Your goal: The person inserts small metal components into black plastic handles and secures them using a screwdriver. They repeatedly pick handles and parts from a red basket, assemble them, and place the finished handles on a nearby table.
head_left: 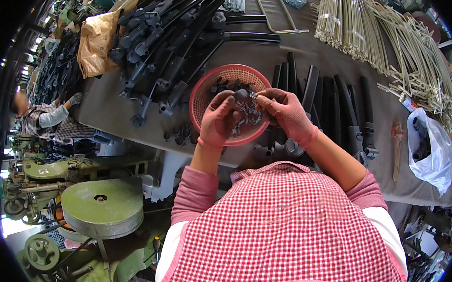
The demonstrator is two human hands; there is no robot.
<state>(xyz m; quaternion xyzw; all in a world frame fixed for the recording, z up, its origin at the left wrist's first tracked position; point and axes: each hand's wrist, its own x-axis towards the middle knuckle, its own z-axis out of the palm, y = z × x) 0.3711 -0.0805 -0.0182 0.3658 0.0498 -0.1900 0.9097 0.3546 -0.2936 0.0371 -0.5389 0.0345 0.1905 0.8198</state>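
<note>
Small dark fitting (pixel 241 94), blunt, dull-surfaced, pinched in the fingertips of my left hand (pixel 218 119), above the red perforated plastic basket (pixel 196 111). Bright coiled metal spring (pixel 253 95) gripped between thumb and forefinger of my right hand (pixel 289 113), close by the fitting; contact between the two I can't tell. Both hands in soiled pink gloves (pixel 305 131), turned inward, facing each other. Beneath: loose springs (pixel 246 114), shiny, jumbled. Right of the basket, smooth black tubes (pixel 336 107) on the grey table (pixel 111 104).

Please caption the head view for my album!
Left hand holds a black part, right hand a spring, above a red basket.
</note>
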